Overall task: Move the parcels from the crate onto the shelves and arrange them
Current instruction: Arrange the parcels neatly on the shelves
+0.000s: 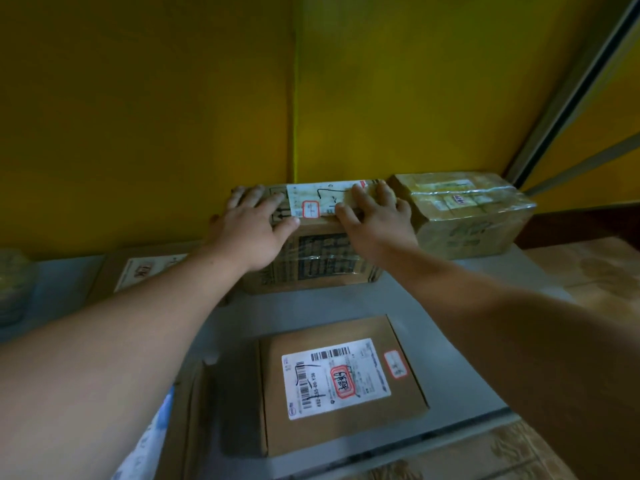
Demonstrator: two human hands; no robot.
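Note:
A cardboard parcel [322, 258] with a white label on top stands at the back of the grey shelf [460, 341], against the yellow wall. My left hand [252, 230] lies flat on its top left part, fingers spread. My right hand [377, 220] rests on its top right part, fingers straight. A taped parcel [467, 213] sits just to its right, touching it or nearly so. A flat parcel [339, 379] with a barcode label lies near the shelf's front edge. Another flat parcel [145, 271] lies at the left, partly under my left forearm.
A brown box edge [190, 403] and a blue-and-white package [149, 445] show at the lower left, below my left arm. A pale bundle [14, 285] sits at the far left. A metal shelf post [568, 98] rises at the right. Patterned tile floor [485, 455] lies below.

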